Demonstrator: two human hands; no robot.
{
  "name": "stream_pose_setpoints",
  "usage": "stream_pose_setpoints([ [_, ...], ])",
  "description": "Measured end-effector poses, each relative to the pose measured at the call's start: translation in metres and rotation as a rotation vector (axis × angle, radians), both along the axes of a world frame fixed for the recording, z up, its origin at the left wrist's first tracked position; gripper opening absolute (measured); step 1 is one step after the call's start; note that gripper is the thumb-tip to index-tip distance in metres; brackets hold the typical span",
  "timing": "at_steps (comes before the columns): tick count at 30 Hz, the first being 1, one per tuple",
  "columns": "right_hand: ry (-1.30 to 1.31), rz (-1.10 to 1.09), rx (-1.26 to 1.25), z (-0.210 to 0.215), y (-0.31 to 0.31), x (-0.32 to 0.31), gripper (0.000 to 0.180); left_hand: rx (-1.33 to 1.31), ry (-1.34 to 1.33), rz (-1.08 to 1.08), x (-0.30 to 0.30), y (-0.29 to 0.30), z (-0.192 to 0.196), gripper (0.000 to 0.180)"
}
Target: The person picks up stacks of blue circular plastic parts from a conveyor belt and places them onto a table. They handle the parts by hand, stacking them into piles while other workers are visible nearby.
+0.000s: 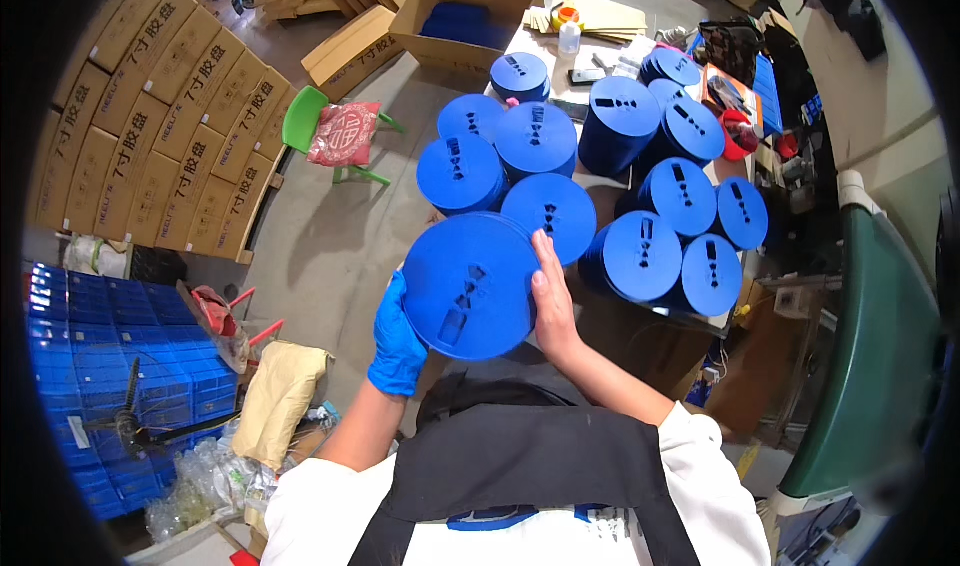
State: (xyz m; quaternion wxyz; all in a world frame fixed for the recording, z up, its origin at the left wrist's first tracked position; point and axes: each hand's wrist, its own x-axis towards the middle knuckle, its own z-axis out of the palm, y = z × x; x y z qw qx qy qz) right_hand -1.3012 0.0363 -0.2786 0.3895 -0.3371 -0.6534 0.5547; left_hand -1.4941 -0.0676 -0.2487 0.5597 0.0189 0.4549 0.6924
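Between my two hands is a stack of round blue plastic reel discs (468, 266), seen from above, with dark cut-out slots across its top face. My left hand (400, 341), in a blue glove, grips the stack's left side. The bare right hand (552, 301) presses against the right side, its fingers together and pointing away from me. Just beyond lies another blue disc stack (572, 228), partly covered by the one I hold. Several more such stacks (655, 251) stand upright close together on the table to the right.
An open cardboard box (450, 61) with blue contents stands behind the table. A bottle (569, 41) and a tape roll are at the table's far end. Left are a green chair (310, 116) with a red cushion, stacked cartons (190, 96), blue bins (150, 351) and a fan (130, 424).
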Motion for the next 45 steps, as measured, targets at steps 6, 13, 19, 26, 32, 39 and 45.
stream_pose_setpoints([
  [6,0.155,0.015,-0.156,0.002,0.172,-0.107,0.054,0.159,0.014,0.047,-0.095,0.153,-0.012,0.051],
  [13,0.088,0.107,-0.382,-0.049,0.348,-0.216,0.049,0.194,0.03,0.079,-0.195,0.31,-0.105,0.051],
  [19,-0.048,0.061,-0.449,-0.134,0.407,-0.246,0.048,0.144,0.089,-0.017,-0.227,0.361,-0.212,0.052],
  [26,-0.248,0.119,-0.509,-0.169,0.413,-0.242,0.058,0.102,0.117,-0.174,-0.222,0.347,-0.256,0.062],
  [32,-0.413,0.089,-0.488,-0.17,0.42,-0.246,0.063,0.085,-0.021,-0.092,-0.212,0.345,-0.245,0.065],
  [39,-0.279,-0.096,-0.414,-0.135,0.406,-0.244,0.047,-0.019,-0.004,-0.118,-0.214,0.346,-0.232,0.066],
  [45,-0.114,-0.12,-0.222,-0.07,0.373,-0.188,0.045,-0.033,0.074,-0.157,-0.215,0.351,-0.219,0.054],
])
